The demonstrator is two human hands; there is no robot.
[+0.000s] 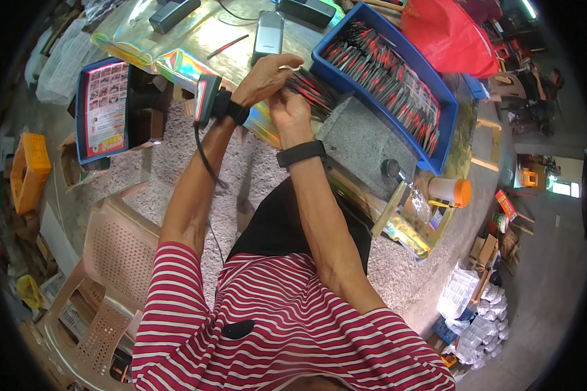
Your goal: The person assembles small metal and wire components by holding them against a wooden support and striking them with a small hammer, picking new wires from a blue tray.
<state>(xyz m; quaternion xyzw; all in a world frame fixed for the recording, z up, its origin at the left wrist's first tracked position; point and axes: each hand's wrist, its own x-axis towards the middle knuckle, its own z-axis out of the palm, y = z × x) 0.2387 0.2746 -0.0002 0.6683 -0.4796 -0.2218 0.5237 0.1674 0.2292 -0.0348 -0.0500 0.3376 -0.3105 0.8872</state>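
My left hand [266, 77] reaches over the near table edge with its upper fingers stretched to the right. Its thumb side meets my right hand [289, 112], whose fingers are curled together in a pinch; whatever they hold is too small or hidden to make out. Just right of both hands lies a bundle of slim black and red pieces [314, 95]. Beyond it a blue bin [430, 163] is packed with many similar pieces [385, 72]. One thin dark piece with red on it [228, 47] rests apart on the shiny table cover [182, 65].
A grey block [362, 137] sits before the bin. An orange-lidded jar [451, 191] stands at the table's right corner. Dark grey boxes [269, 34] lie at the back. To the left are a blue crate [81, 124] and a plastic chair [120, 244]. A cable [205, 156] hangs from my left wrist.
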